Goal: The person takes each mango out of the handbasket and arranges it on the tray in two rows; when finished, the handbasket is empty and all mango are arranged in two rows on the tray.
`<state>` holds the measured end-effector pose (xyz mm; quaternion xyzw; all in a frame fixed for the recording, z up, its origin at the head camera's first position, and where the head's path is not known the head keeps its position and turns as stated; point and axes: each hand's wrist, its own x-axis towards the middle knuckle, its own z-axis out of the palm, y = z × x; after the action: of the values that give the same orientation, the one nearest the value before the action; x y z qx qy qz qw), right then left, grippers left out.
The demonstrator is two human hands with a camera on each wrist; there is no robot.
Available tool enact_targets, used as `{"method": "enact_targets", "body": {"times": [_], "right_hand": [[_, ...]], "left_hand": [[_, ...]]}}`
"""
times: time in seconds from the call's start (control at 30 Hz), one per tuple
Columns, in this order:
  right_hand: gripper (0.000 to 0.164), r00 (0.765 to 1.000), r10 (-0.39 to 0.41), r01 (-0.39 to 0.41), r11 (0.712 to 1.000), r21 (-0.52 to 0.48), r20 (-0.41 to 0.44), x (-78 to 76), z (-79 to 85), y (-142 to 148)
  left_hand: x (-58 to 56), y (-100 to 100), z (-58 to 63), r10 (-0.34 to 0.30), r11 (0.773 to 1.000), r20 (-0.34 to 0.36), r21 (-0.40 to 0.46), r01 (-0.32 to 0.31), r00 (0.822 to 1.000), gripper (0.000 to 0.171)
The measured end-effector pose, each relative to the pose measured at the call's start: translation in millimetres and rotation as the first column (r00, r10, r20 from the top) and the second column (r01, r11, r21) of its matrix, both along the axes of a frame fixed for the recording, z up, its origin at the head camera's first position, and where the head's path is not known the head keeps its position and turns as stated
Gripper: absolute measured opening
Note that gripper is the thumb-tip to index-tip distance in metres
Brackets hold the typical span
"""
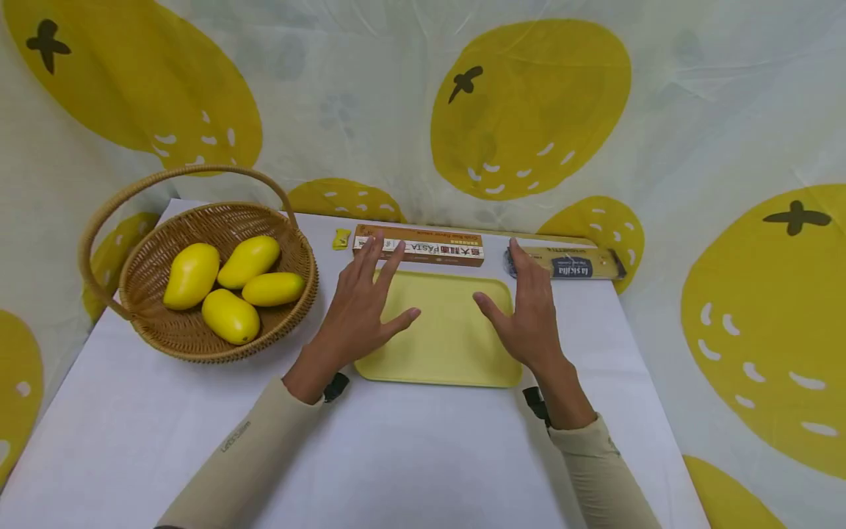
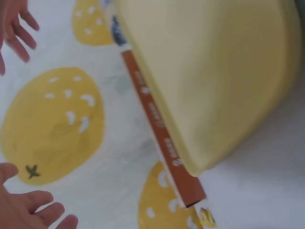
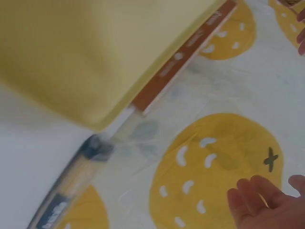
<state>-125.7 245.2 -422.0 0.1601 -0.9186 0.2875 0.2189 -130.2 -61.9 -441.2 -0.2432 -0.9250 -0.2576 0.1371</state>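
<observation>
Both hands hover over a pale yellow tray [image 1: 449, 330] lying on the white-covered table. In the head view the left hand [image 1: 360, 297] is above the tray's left side, fingers spread and thumb pointing inward. Over the right side is the right hand [image 1: 529, 316], its fingers extended and its thumb held apart. Neither hand holds anything. The left wrist view shows the left hand [image 2: 33, 207] with fingers loosely extended, away from the tray [image 2: 214, 71]. A similar relaxed pose of the right hand [image 3: 271, 205] appears in the right wrist view.
Left of the tray stands a handled wicker basket [image 1: 152, 323] with several yellow mangoes [image 1: 192, 275]. Behind the tray lie a brown pasta box [image 1: 456, 257], a small yellow packet [image 1: 341, 239] and a spaghetti bag [image 1: 571, 264]. A fruit-patterned curtain [image 1: 370, 88] hangs behind the table.
</observation>
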Motion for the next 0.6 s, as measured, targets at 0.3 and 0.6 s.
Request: {"method": "enact_targets", "body": {"times": [0.3, 0.6], "right_hand": [[0.084, 0.989, 0.126, -0.140, 0.970, -0.197, -0.083, 3.8, 28.0, -43], [0.085, 0.966, 0.245, -0.257, 0.933, -0.250, -0.081, 6.5, 45.3, -92]], "left_hand": [[41.6, -14, 34.0, 0.017, 0.939, -0.026, 0.343, -0.007, 1.000, 0.091], [75.8, -54, 49.3, 0.264, 0.823, -0.133, 0.547, -0.152, 0.955, 0.078]]}}
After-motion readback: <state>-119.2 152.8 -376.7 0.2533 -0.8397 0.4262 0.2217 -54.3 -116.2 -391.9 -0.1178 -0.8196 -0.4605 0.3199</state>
